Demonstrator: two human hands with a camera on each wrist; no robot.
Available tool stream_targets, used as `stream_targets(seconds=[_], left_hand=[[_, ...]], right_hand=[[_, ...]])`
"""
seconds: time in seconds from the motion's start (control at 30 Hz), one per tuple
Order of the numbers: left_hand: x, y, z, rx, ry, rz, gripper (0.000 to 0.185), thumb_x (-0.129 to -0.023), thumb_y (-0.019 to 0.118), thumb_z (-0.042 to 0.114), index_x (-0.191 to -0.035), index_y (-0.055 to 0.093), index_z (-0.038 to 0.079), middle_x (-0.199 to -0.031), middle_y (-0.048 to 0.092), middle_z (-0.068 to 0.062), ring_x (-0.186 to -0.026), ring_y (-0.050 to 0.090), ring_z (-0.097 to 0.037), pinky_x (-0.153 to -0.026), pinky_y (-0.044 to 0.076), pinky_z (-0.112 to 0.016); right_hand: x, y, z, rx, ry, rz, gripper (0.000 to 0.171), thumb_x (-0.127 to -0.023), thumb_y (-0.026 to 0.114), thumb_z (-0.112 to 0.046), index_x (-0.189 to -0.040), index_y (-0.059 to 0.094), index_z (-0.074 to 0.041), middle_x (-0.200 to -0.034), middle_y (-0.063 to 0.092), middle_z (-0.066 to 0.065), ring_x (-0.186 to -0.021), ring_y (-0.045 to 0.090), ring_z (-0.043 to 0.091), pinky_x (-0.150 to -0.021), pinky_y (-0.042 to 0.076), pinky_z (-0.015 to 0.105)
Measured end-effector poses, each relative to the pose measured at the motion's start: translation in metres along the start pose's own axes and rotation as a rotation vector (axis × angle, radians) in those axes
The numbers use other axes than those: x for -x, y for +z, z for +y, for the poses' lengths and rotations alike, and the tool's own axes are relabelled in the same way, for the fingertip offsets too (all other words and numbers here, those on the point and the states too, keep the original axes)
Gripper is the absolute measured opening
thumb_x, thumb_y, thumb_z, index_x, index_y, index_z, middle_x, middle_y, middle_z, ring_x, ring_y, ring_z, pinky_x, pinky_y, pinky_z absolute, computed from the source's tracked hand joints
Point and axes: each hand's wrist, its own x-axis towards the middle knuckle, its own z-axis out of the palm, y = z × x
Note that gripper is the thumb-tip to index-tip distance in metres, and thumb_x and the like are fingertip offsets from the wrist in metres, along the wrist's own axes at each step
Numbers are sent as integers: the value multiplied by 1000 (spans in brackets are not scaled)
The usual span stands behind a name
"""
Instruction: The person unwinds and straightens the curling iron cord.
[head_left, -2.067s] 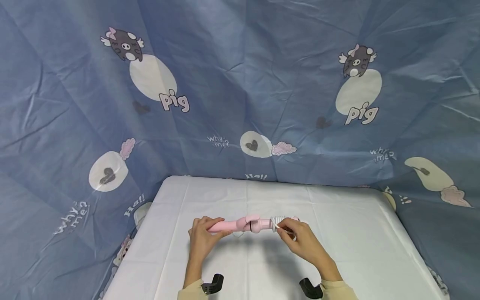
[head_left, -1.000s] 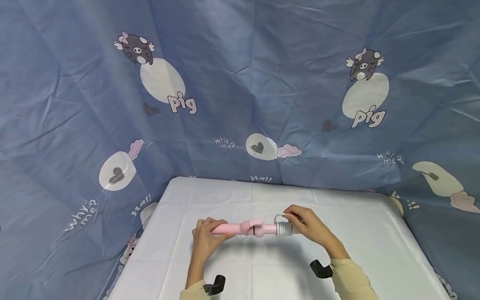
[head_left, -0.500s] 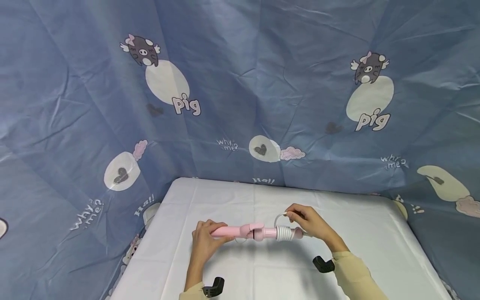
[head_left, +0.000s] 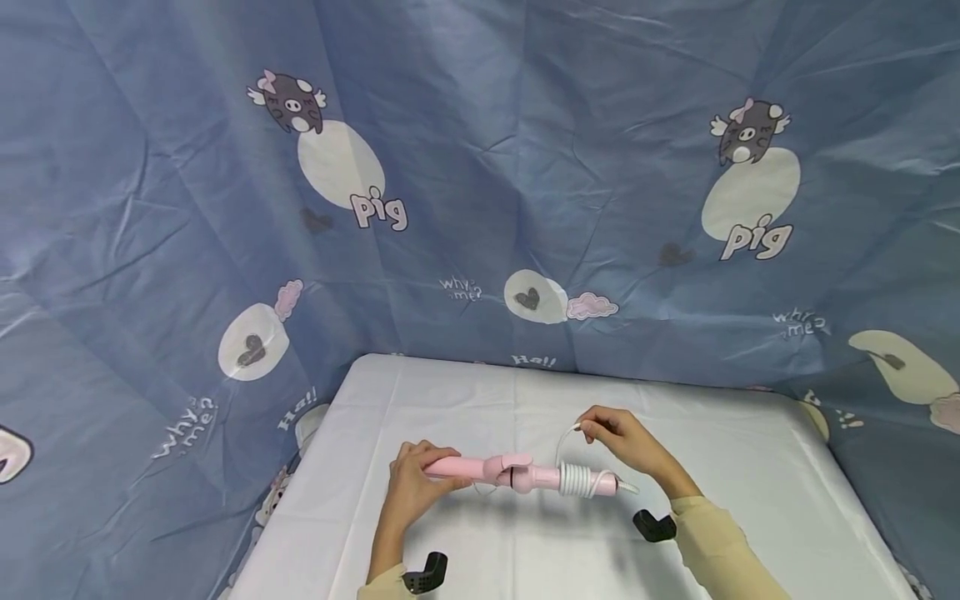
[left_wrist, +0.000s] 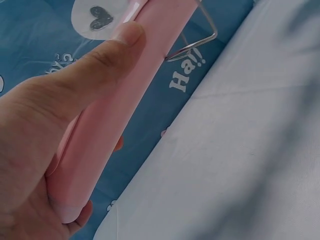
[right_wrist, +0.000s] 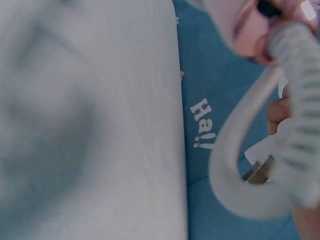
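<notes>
Pink curling iron (head_left: 517, 475) held level above the bench (head_left: 525, 550), long axis running left-right across the head view, parallel to the near edge. Barrel end points to the person's left, handle end to their right.

Nearest to the camera: two black wrist mounts (head_left: 427, 573), one low on each forearm, and pale yellow sleeves (head_left: 720, 550).

Left hand (head_left: 412, 487) grips the barrel tip, fingers (left_wrist: 95, 65) curled round it; in the left wrist view the thumb lies flat along the pink barrel and a wire clip sticks out beside it.

White cord (head_left: 577, 480) is coiled in tight turns round the handle, just right of the pink clamp lever. One loose loop rises from the coil up to the right hand (head_left: 626, 442).

Right hand is above and slightly behind the handle end, fingers pinching the cord near its plug end. The right wrist view is blurred; it shows the cord loop (right_wrist: 240, 165) and coil turns, with a metal plug prong just visible by the fingertips.

Room: the iron sits about mid-bench, well apart from the left and right edges, with bare white cover on all sides. Far edge of the bench meets the blue printed curtain (head_left: 480, 167), which also wraps round both sides, touching the bench corners.
</notes>
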Motion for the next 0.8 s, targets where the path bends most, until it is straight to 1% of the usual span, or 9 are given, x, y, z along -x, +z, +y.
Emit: stream_targets(seconds=[0.1,0.2,0.43,0.53,0.67,0.8], left_hand=[[0,0,2,10,-9,-23,42,-52,87,50,-89,72,37,-82,60,23,-85,42,-6,-82,27,-34],[0,1,3,5,-19,-29,42,-53,87,52,-89,72,38,-82,60,23,-86,43,-6,-82,27,-34],[5,1,2,20,-38,-34,42,-52,86,53,-89,71,40,-81,60,23,-86,42,-6,-80,27,-34],[8,0,2,33,-51,-45,43,-51,86,54,-89,71,40,-81,60,23,-86,42,-7,-81,28,-34],[9,-1,3,37,-42,-51,43,-51,85,55,-89,70,42,-81,60,24,-86,43,-7,-81,28,-34],[6,0,4,36,-31,-46,42,-52,84,56,-89,70,43,-82,60,24,-86,43,-6,-81,29,-34]], right_hand=[[0,0,4,-12,8,0,14,-96,51,-9,-95,64,-11,-77,60,14,-59,43,1,-55,41,24],[1,1,8,-20,8,4,13,-96,51,-8,-95,64,-11,-77,60,15,-59,44,3,-54,41,24],[5,6,14,-47,-10,16,14,-96,50,-6,-94,64,-10,-76,59,19,-56,38,0,-50,37,25],[8,10,17,-58,-6,-1,14,-96,50,-6,-94,64,-6,-76,58,19,-56,38,1,-49,37,25],[10,16,31,-60,-11,1,15,-97,49,-5,-95,63,-1,-75,58,17,-54,35,2,-47,34,25],[10,22,51,-56,-2,27,16,-97,48,-7,-95,64,-4,-75,59,14,-52,32,0,-46,32,24]])
